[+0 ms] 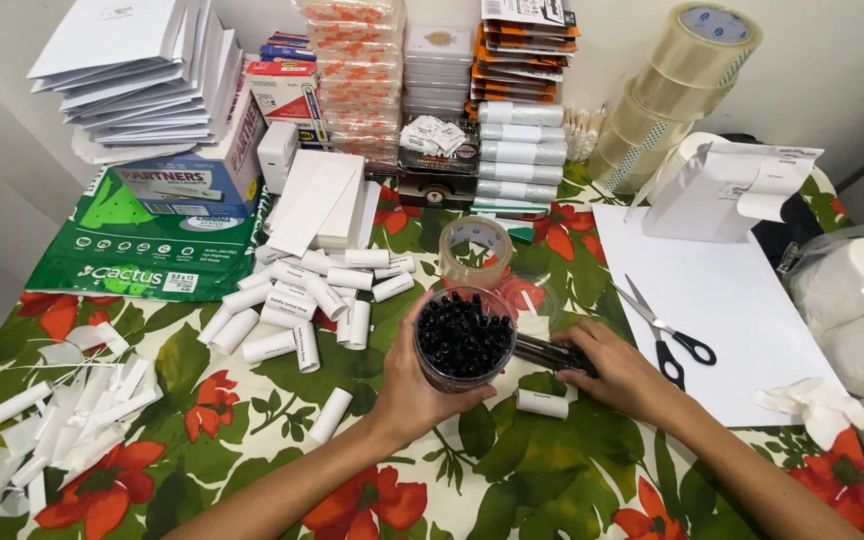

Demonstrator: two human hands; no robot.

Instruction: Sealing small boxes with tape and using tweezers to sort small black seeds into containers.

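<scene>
Left hand (414, 385) wrapped clear cup of black pens (463, 338), centre frame, tilted toward me. Right hand (620, 372) closed on dark pen bundle (549, 354) just right of cup. Scissors (664, 330) on white sheet (722, 310), right. Small paper rolls (302, 300) scattered left of centre on floral tablecloth (252, 400).

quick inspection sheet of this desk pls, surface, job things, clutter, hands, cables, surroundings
surface: table under a green cloth with red flowers; a white sheet lies at the right.
job's things: clear tub of black pens, held tilted toward the camera; a bundle of black pens beside it.
clutter: small white paper rolls, torn paper strips, a tape roll, scissors.
grippers: left hand has its grip around the tub; right hand grips the pen bundle.
cables: nothing seen.
surroundings: stacked envelopes, boxes, big tape rolls and tissue rolls along the pale wall.
</scene>
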